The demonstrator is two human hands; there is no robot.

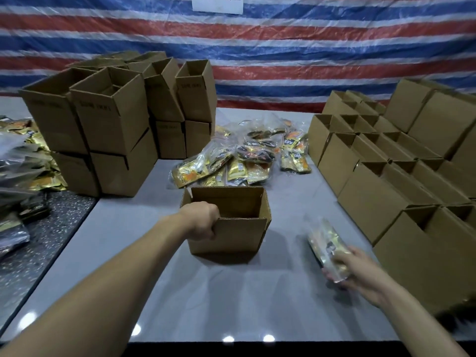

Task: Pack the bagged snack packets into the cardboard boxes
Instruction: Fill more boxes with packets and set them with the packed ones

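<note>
Your left hand (203, 220) grips the near left wall of an open cardboard box (231, 235) on the grey counter (206, 292), fingers (211, 231) curled over its rim. Your right hand (360, 274), to the right of the box and apart from it, holds a bag of snack packets (325, 249), its fingers wrapped round the lower end; the bag is blurred. More bagged packets (239, 155) lie heaped just behind the box. At far left stand stacked boxes (108, 119); at right, rows of open boxes (386, 186).

A person's two forearms are bare from elbow to wrist; the left hand (202, 220) and right hand (362, 274) are also bare.
</note>
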